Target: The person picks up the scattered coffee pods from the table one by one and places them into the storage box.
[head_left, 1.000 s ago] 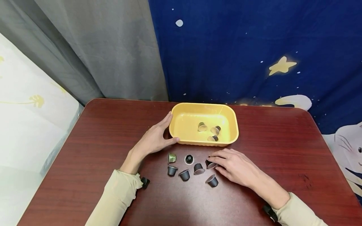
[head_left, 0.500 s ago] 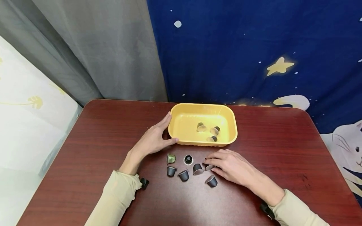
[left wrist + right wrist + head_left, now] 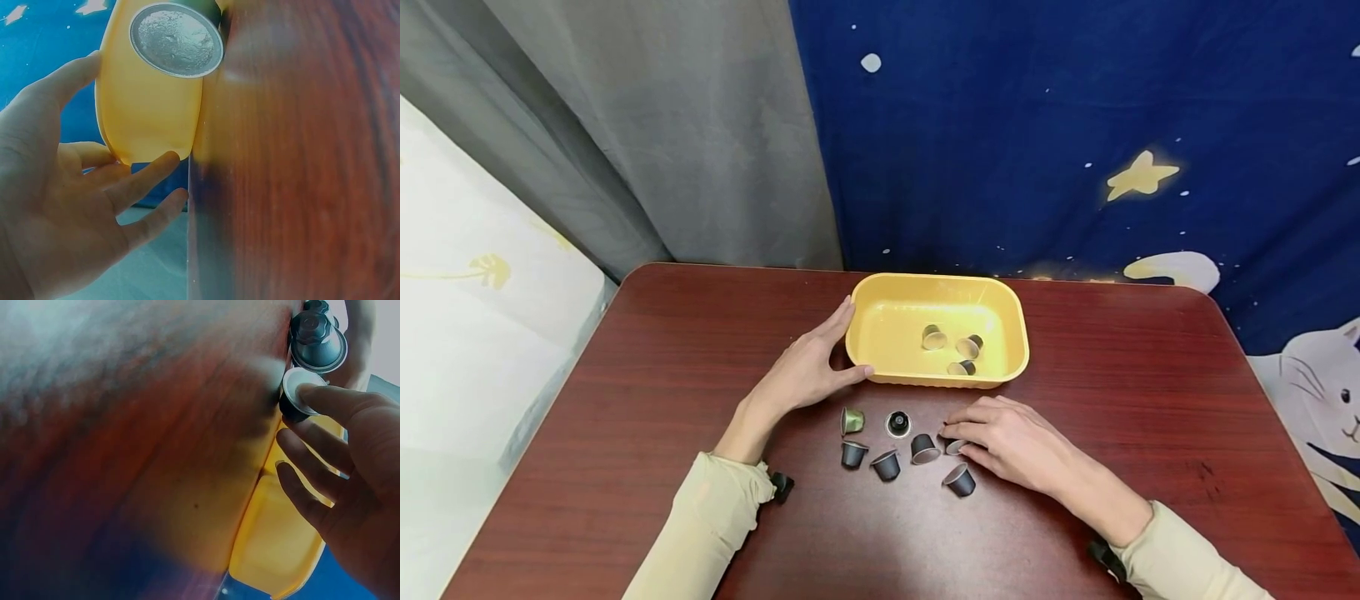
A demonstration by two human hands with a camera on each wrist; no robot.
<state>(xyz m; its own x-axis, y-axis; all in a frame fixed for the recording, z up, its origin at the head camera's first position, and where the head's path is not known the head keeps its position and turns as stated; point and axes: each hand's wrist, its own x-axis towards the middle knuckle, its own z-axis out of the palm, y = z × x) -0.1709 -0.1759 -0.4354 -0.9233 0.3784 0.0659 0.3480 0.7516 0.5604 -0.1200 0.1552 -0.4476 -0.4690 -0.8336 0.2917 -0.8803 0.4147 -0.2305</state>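
Note:
My left hand [image 3: 801, 371] holds the left end of a yellow plastic tub [image 3: 880, 337], thumb at the front rim and fingers along the side. With thumb and fingertip, my right hand [image 3: 1018, 437] pinches a dark coffee capsule [image 3: 292, 411]; the thumb lies on its pale foil lid. Other capsules lie close by on the table: a green capsule [image 3: 852, 421], a black capsule [image 3: 898, 423] standing lid down, and several dark ones, such as the capsule [image 3: 959, 480] nearest me. Inside the tub are three capsules [image 3: 934, 337].
The dark red wooden table [image 3: 1120, 358] runs back to a grey curtain [image 3: 730, 150] and a blue star-patterned curtain [image 3: 1000, 142]. A white patterned cloth [image 3: 490, 333] hangs at the left. Both wrists wear black straps.
My right hand has shifted slightly left with its fingers around the capsule, which now sits closer to the neighbouring one. My left hand stays on the tub.

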